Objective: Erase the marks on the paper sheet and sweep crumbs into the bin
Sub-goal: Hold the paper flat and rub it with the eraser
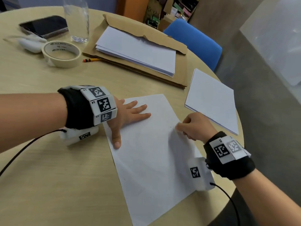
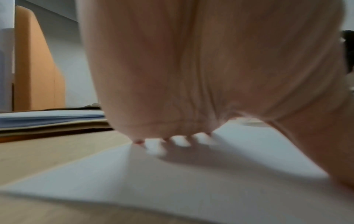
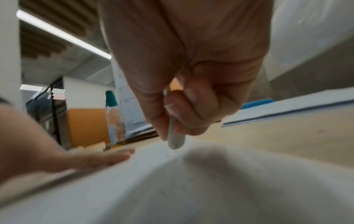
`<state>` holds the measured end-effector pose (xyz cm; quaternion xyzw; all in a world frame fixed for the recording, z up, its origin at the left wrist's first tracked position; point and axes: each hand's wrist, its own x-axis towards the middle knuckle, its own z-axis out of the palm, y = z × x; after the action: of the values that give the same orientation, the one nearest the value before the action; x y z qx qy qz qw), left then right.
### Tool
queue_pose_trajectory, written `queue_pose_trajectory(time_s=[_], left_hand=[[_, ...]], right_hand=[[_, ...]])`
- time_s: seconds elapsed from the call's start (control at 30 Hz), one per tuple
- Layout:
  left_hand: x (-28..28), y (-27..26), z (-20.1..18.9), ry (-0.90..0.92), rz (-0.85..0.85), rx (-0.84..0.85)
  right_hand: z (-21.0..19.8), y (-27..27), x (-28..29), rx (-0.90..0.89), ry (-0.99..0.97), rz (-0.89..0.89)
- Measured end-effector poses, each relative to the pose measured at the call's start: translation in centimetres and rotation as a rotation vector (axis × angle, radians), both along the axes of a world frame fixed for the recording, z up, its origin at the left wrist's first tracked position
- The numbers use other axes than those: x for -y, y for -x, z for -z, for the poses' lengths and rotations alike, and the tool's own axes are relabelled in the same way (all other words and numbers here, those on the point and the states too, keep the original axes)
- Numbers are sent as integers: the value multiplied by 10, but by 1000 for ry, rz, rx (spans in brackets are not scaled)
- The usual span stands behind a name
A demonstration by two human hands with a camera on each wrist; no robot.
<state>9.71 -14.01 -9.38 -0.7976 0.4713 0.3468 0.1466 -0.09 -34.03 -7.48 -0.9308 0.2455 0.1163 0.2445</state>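
Paper sheet (image 1: 151, 154) marks barely visible, eraser (image 3: 175, 139) mostly hidden — right hand (image 1: 195, 128) pinching

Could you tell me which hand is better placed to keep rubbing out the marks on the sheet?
The right hand: it already pinches the white eraser, tip at the paper sheet. The left hand lies flat, pinning the sheet's far corner, and holds no tool.
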Motion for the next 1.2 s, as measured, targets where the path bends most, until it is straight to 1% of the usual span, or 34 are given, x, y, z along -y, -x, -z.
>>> queue_pose_trajectory(time_s=[0.03,0.1,0.13,0.17,0.23,0.33,0.43,0.5,0.57,0.63,0.7,0.77,0.83,0.87,0.9,1.0,1.03,1.07,1.13,1.2], left_hand=[[-4,-4,-1,57,-31,-39],[-15,-13,-8,192,-180,-132],[-22,-18,-10,242,-239,-154],[-27,-22,-12,264,-263,-146],[-35,-28,-12,235,-231,-95],[-38,-30,-6,172,-189,-76],[-35,-25,2,168,-178,-69],[-33,-21,6,150,-158,-55],[-32,-18,7,131,-142,-35],[-32,-17,6,103,-134,-16],[-30,-16,4,68,-119,2],[-29,-16,3,45,-100,28],[-28,-15,2,40,-97,42],[-27,-14,0,33,-96,48],[-26,-13,-1,23,-93,53],[-25,-11,0,7,-89,76],[-24,-10,1,10,-88,78],[-24,-10,0,8,-87,78],[-24,-9,0,-2,-81,86],[-23,-10,-1,-1,-76,90]], right_hand=[[-2,-1,0,22,-104,31],[-5,-2,0,68,-296,96],[-6,-3,0,85,-361,119],[-7,-4,1,97,-406,135],[-7,-7,-2,103,-447,140],[-3,-12,-17,75,-468,48],[-1,-18,-48,-18,-423,-131],[1,-20,-73,-60,-382,-288],[3,-22,-98,-57,-348,-443],[8,-24,-116,-36,-285,-532],[11,-30,-113,-31,-162,-515],[11,-37,-91,-32,-30,-382],[7,-40,-72,-3,36,-253],[7,-40,-71,20,44,-233],[6,-38,-77,33,30,-248],[8,-30,-112,3,-121,-440],[9,-27,-121,-18,-146,-483],[11,-27,-121,-23,-128,-494],[13,-34,-100,-8,-7,-416],[11,-39,-74,5,92,-244]])
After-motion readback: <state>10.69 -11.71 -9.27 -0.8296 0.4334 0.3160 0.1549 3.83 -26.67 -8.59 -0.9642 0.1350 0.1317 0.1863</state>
